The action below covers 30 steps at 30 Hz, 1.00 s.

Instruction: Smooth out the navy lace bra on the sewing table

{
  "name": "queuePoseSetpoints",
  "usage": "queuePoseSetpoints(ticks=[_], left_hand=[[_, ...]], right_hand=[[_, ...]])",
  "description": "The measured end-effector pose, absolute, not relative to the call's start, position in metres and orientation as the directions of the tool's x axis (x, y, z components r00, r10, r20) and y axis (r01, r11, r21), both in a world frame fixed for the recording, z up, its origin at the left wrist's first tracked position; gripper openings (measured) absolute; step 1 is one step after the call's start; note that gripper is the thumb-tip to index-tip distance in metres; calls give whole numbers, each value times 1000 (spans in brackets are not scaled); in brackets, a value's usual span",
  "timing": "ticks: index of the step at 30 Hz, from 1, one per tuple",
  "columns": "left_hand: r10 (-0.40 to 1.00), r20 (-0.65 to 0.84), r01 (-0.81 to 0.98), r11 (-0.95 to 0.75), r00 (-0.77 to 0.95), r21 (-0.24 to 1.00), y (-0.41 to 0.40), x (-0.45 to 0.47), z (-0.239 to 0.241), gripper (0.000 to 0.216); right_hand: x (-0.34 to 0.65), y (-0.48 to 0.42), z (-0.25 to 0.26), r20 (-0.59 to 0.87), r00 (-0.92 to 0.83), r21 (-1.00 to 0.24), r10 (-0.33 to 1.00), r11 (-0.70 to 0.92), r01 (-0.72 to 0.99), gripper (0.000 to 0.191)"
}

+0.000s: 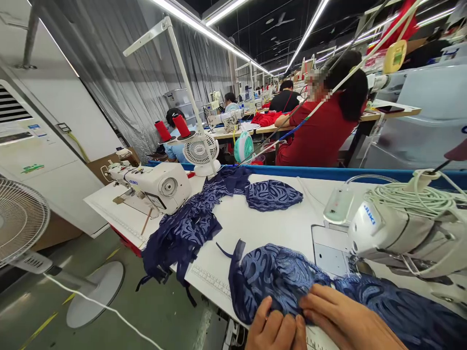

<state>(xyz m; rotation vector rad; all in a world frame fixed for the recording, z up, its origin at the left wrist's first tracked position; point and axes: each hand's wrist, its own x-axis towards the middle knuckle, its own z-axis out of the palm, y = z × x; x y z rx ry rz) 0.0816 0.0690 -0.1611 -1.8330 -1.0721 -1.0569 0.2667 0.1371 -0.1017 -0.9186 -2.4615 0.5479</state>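
Observation:
A piece of dark blue patterned lace fabric lies on the white sewing table, right in front of me. My left hand is closed at the near edge of this fabric, pinching it. Beside it, my right hand rests on the same fabric with fingers pressed together, gripping its edge. A white Juki sewing machine stands just right of the hands, with its needle area near the fabric. More blue lace pieces are piled across the table toward the left and hang over its edge.
A second Juki sewing machine sits at the table's left end. A small desk fan and red thread cones stand behind it. A floor fan stands at left. Ahead sits a person in a red top; others work farther back.

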Motion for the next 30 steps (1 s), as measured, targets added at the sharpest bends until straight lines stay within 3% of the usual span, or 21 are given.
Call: queuePoseSetpoints(ticks=[4,6,8,14,18,22,26,30], left_hand=[[207,962,934,-344,177,-98,72,89,-151,48],[212,968,942,-330,136,-60,71,92,-144,39],[239,959,942,-330,151,-66,71,93,-138,33],[241,953,911,-406,184,-73,72,88,-139,27],[246,945,885,-458,215,-82,73,84,-143,35],[280,915,875,-466,289,-134,70,77,-142,29],[298,915,867,-489,272,-98,63,69,-139,37],[347,913,861,-509,216,-10,53,76,-127,33]], right_hand=[[258,151,-92,187,-644,-539,741,626,564,31],[256,155,-91,132,-645,-553,753,596,582,21],[254,158,-91,92,-624,-551,776,562,617,11],[247,163,-92,74,-572,-531,817,518,671,18],[241,161,-92,98,-548,-537,831,508,674,18],[247,153,-85,154,-544,-561,825,526,640,16],[299,131,-79,248,-517,-607,819,548,576,29],[377,93,-100,517,-173,-563,838,486,668,16]])
